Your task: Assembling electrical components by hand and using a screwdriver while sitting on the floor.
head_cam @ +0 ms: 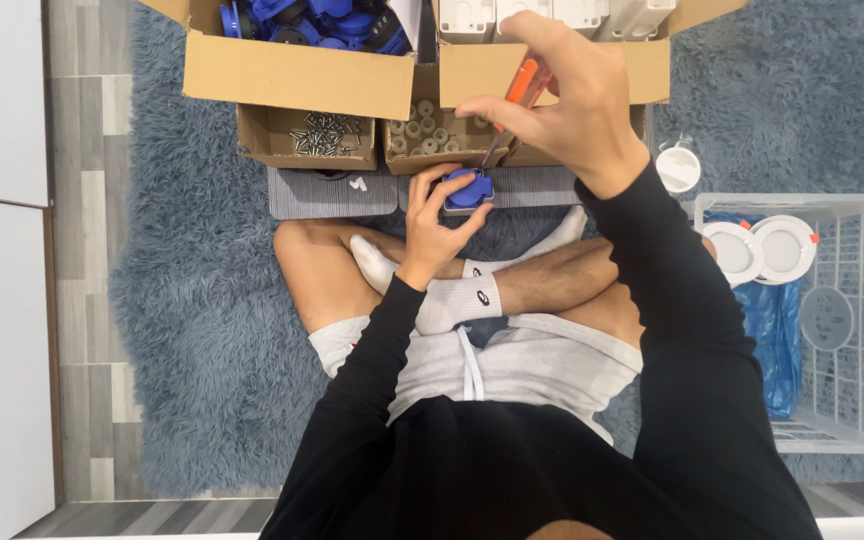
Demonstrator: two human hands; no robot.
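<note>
Screwdriver [514, 105] mostly hidden in right hand [562, 100] grip; left hand [437, 225] fingers clasp blue part [468, 190].

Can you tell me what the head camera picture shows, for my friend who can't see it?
A person sits cross-legged on a fluffy blue-grey rug, the left hand holding a small blue part while the right hand works an orange-handled screwdriver into it. Cardboard boxes of screws and parts sit in front, a white wire basket to the right.

left hand [439, 222] cupped low, right hand [562, 100] raised, gripping
</note>
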